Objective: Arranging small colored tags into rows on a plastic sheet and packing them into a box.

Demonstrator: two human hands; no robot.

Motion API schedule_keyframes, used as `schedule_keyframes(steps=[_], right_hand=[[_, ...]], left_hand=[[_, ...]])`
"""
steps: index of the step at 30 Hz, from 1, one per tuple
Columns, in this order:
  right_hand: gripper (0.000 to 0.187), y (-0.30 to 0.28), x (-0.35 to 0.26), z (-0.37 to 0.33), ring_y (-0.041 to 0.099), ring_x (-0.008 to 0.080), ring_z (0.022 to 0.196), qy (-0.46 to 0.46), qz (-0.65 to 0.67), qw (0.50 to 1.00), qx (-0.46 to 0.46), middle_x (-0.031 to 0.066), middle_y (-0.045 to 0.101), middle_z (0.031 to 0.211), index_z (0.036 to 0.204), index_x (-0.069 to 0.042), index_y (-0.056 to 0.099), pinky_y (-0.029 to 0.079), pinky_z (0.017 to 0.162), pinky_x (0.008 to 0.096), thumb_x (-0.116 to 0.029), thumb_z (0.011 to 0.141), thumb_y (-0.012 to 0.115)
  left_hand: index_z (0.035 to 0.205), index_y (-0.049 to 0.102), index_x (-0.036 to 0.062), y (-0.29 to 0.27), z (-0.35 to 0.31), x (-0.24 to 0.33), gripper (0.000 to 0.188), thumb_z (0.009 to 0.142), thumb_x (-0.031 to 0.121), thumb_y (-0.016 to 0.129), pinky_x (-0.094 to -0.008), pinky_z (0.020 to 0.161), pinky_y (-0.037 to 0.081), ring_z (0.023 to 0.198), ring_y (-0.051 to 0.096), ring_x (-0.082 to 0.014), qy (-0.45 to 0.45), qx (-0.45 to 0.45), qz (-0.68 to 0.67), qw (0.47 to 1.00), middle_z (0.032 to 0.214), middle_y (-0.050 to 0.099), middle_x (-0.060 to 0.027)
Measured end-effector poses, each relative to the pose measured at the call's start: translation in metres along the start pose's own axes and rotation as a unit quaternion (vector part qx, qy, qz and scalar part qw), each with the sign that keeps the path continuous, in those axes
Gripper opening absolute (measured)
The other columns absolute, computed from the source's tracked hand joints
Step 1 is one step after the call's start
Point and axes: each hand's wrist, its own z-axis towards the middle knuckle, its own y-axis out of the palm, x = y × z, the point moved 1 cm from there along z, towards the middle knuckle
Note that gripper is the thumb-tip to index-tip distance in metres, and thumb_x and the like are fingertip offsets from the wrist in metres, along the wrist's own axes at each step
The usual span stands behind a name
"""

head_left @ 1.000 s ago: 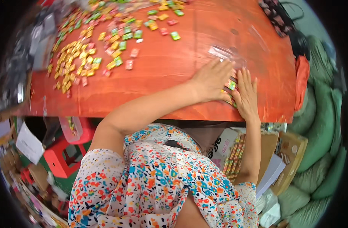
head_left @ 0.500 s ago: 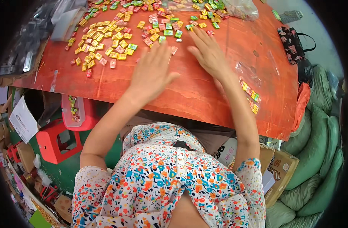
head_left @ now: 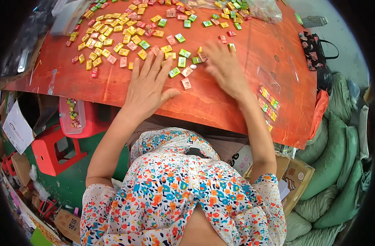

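Dozens of small wrapped candies [head_left: 126, 39] lie scattered on the red table [head_left: 220, 102]. The left hand [head_left: 148, 84] rests flat and spread, fingertips touching the nearest candies, grasping none. The right hand [head_left: 224, 65], blurred, lies open just beside them.

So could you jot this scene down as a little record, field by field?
surface: orange-red table
left hand: flat, fingers spread, at the edge of the small wrapped candies
right hand: blurred, palm down beside the candies
filled clear sleeve: lies apart, near the table's right edge
below table: red stool, green sacks
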Motion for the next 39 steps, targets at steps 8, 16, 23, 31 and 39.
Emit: schedule_keyframes(steps=[8, 16, 23, 31, 39], right_hand=[[0.014, -0.015, 0.003, 0.001, 0.066, 0.0278, 0.087, 0.116, 0.095, 0.985, 0.080, 0.0084, 0.067, 0.101, 0.099, -0.008, 0.068, 0.053, 0.072, 0.0370, -0.017, 0.088, 0.066], [0.011, 0.014, -0.025, 0.017, 0.065, 0.0264, 0.083, 0.060, 0.054, 0.987, 0.137, 0.0051, 0.064, 0.093, 0.094, -0.011, 0.067, 0.052, 0.069, 0.0370, -0.017, 0.085, 0.066], [0.009, 0.021, -0.035, 0.014, 0.063, 0.0244, 0.085, -0.016, -0.055, 0.985, 0.161, 0.0041, 0.064, 0.094, 0.094, -0.013, 0.065, 0.050, 0.070, 0.0371, -0.014, 0.087, 0.061], [0.012, 0.033, -0.037, 0.019, 0.061, 0.0287, 0.091, 0.043, -0.116, 0.986, 0.108, 0.0105, 0.059, 0.089, 0.098, -0.008, 0.059, 0.047, 0.075, 0.0420, -0.016, 0.090, 0.058], [0.010, 0.023, -0.067, 0.008, 0.062, 0.0256, 0.090, 0.136, 0.168, 0.959, 0.183, 0.0107, 0.062, 0.096, 0.099, -0.003, 0.055, 0.048, 0.077, 0.0394, -0.011, 0.093, 0.055]], left_hand=[[0.147, 0.034, 0.0052, 0.010, -0.009, -0.003, 0.071, 0.093, 0.047, 0.053, -0.0524, 0.116, 0.017, 0.144, 0.024, -0.0318, -0.005, 0.054, -0.020, 0.998, 0.156, 0.028, -0.0123], [0.137, 0.048, 0.0030, 0.009, -0.011, 0.000, 0.051, 0.097, 0.034, 0.053, -0.0496, 0.114, 0.026, 0.134, 0.042, -0.0327, -0.016, 0.123, -0.024, 0.992, 0.145, 0.045, -0.0138], [0.133, 0.052, 0.0031, 0.012, -0.012, -0.007, 0.044, 0.099, 0.030, 0.052, -0.0490, 0.112, 0.030, 0.128, 0.048, -0.0320, -0.038, 0.204, -0.129, 0.970, 0.136, 0.053, -0.0154], [0.122, 0.060, 0.0015, 0.008, -0.011, -0.017, 0.035, 0.100, 0.027, 0.051, -0.0345, 0.087, 0.048, 0.102, 0.063, -0.0283, -0.113, 0.323, -0.329, 0.880, 0.112, 0.065, -0.0174], [0.123, 0.061, 0.0039, 0.010, -0.010, -0.033, 0.037, 0.099, 0.031, 0.052, -0.0320, 0.093, 0.046, 0.109, 0.062, -0.0233, -0.143, 0.326, -0.413, 0.838, 0.115, 0.066, -0.0138]])
